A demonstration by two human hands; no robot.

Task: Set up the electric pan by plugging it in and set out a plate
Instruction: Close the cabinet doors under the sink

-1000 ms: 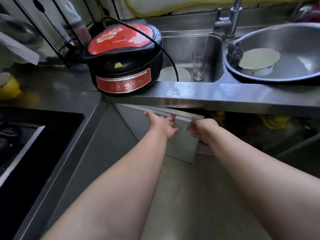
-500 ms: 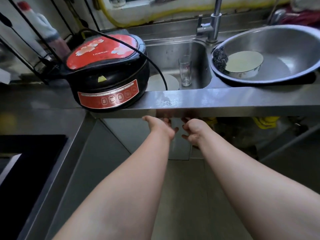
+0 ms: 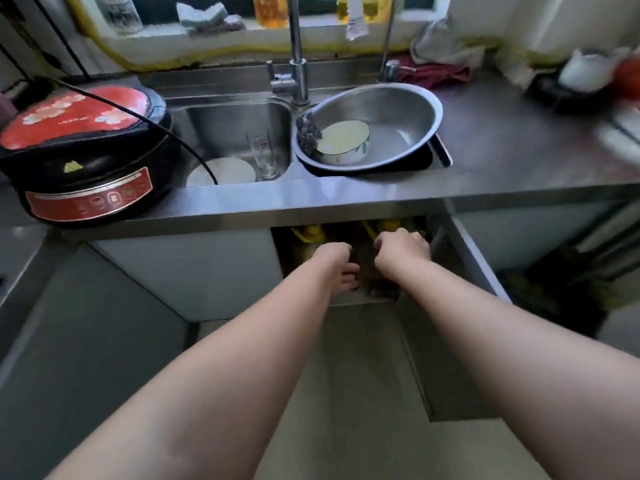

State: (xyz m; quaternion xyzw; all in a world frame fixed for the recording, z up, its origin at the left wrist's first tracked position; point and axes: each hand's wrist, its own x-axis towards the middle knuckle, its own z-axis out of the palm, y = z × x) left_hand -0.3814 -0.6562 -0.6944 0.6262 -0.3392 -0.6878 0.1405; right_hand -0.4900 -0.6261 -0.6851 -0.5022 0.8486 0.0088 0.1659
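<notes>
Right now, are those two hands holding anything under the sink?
It cannot be told. The left hand and right hand both reach into the open cabinet below the counter, fingers curled, but what they touch is dark and blurred.

Two bare hands reach into the open cupboard under the worktop (image 3: 381, 195): the left hand (image 3: 334, 263) and the right hand (image 3: 403, 249). One electric pan (image 3: 86, 157), black with a red lid, sits on the worktop at the left, with one black cord (image 3: 162, 131) across it. One sink (image 3: 239, 123) holds one white plate (image 3: 221, 172) and one clear glass (image 3: 262, 155). To the right, one large steel basin (image 3: 401, 112) holds one small round tin (image 3: 344, 142) and one dark scourer (image 3: 308, 131). One tap (image 3: 294, 69) stands at the far side. One cupboard door (image 3: 446, 358) hangs open at the right.
</notes>
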